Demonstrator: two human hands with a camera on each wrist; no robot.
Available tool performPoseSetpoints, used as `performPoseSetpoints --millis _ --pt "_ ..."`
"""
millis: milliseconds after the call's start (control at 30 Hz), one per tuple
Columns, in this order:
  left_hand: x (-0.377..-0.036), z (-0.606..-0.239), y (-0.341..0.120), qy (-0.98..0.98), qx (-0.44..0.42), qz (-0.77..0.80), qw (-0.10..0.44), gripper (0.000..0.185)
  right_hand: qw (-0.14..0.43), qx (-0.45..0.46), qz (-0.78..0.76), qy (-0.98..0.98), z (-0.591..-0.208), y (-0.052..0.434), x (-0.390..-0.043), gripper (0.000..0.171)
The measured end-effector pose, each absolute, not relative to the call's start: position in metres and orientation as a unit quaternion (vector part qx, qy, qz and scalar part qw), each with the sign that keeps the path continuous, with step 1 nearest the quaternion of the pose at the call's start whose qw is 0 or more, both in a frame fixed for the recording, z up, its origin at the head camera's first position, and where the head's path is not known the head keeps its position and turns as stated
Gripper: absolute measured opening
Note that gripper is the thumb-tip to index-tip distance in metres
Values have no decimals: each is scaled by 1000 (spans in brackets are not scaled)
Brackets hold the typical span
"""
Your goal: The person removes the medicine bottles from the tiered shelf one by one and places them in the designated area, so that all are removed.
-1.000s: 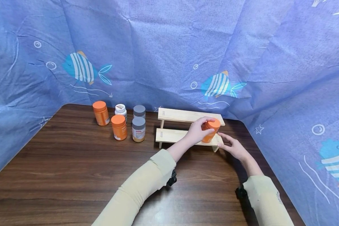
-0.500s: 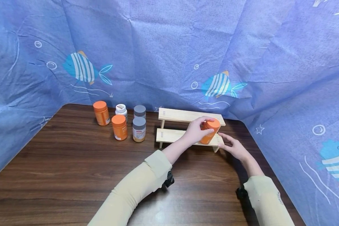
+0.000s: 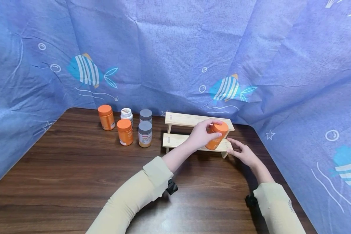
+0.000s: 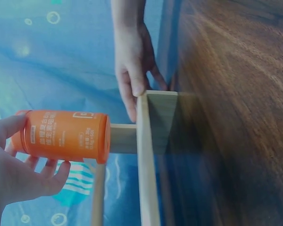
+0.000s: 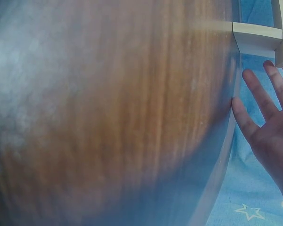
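Your left hand (image 3: 203, 135) grips the orange bottle (image 3: 217, 136) on the rack's (image 3: 178, 140) lower step, near the tabletop's far right corner. Set it flat while your right hand (image 3: 241, 152), fingers straight, steadies the rack's end.

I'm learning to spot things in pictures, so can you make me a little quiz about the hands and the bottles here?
1. True or false: the left hand grips an orange bottle at the wooden rack.
2. How many bottles stand on the table left of the rack? A) three B) five C) seven
3. Fill in: the right hand has straight fingers at the rack's ____ end.

Key: 1 true. 2 B. 3 right.
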State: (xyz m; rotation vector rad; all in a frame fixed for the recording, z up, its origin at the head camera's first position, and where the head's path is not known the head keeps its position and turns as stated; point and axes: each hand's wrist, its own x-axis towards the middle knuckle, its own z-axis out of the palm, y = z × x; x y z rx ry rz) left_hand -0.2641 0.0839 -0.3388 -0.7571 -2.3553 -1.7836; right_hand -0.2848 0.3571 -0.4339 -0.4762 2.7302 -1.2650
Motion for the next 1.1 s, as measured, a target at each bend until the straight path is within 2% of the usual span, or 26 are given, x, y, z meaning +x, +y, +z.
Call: performPoseSetpoints --millis 233,600,1100 --pt "-254 -326 73 -766 -251 -591 34 34 45 -162 -412 896 -433 357 -285 61" --pt "-239 -311 55 -744 -260 -615 14 36 54 -151 -405 900 -404 337 -264 59" --pt "-227 -292 17 -736 -248 -630 10 36 41 -157 -400 902 -437 358 -288 61"
